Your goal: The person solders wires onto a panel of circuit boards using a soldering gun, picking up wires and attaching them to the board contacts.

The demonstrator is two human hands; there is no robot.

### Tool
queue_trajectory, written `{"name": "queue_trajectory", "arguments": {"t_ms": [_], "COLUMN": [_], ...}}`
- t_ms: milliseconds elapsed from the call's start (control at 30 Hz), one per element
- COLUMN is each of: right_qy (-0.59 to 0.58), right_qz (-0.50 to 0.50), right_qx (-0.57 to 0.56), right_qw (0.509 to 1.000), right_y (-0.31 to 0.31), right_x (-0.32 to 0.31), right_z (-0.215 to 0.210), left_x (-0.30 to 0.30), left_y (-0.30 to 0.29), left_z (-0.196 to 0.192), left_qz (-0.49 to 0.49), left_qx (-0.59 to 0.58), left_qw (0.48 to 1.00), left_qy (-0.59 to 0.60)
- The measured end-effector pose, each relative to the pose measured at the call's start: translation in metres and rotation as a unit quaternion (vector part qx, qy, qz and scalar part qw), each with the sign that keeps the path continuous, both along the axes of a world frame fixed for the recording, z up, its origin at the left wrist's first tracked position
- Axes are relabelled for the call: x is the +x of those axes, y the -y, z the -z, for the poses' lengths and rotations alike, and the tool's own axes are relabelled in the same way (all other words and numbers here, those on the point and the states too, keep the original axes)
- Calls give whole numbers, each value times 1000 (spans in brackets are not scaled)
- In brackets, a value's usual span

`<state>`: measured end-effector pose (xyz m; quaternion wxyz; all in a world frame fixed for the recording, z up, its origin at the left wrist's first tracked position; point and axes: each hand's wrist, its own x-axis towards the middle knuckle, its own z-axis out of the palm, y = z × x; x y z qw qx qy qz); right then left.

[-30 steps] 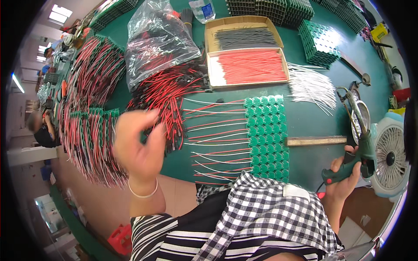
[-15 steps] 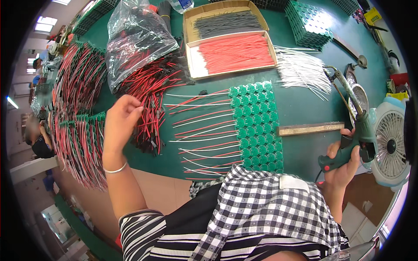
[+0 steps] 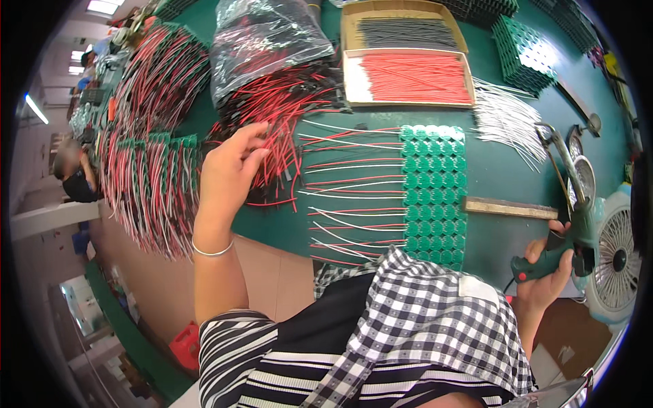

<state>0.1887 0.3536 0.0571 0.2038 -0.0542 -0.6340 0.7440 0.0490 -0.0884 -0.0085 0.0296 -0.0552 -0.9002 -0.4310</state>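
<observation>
Bright, even light covers the desk (image 3: pixel 496 183), with white glare on the stacked green boards (image 3: pixel 537 56) and a glowing tube lamp (image 3: pixel 37 109) at far left. Fisheye distortion curves the margins; the corners are black.

The panel of round green circuit boards (image 3: pixel 434 197) lies flat on the table, longer than wide, with red and white wires (image 3: pixel 360 162) fanning left from it, some crossing. Left of these, red-and-black wires (image 3: pixel 289 98) lie in a tangled heap. The green soldering gun (image 3: pixel 582 228) is held by its red-buttoned handle, its metal tube slanting up and leftward.
</observation>
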Motion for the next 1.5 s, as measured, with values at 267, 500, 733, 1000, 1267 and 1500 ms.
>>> {"name": "queue_trajectory", "arguments": {"t_ms": [267, 500, 733, 1000, 1267, 1500], "right_qy": [16, 30, 22, 48, 81, 73], "right_qz": [42, 47, 32, 13, -25, -26], "right_qx": [1, 7, -2, -108, -133, -113], "right_qw": [999, 998, 999, 993, 988, 991], "right_y": [-2, -2, -3, 19, 34, 33], "right_x": [0, -4, -1, -17, -24, -21], "right_z": [3, 2, 0, -7, -5, 0], "left_x": [4, -1, -8, 2, 8, 15], "left_y": [9, 5, -2, -88, -66, -62], "left_z": [2, 15, 7, -14, -29, -24], "left_qz": [-64, -57, -41, -44, -13, 193], "left_qx": [-45, 332, 563, 787, 233, -74], "left_qw": [994, 941, 824, 596, 952, 969], "left_qy": [-74, 44, 49, 153, -197, -133]}}
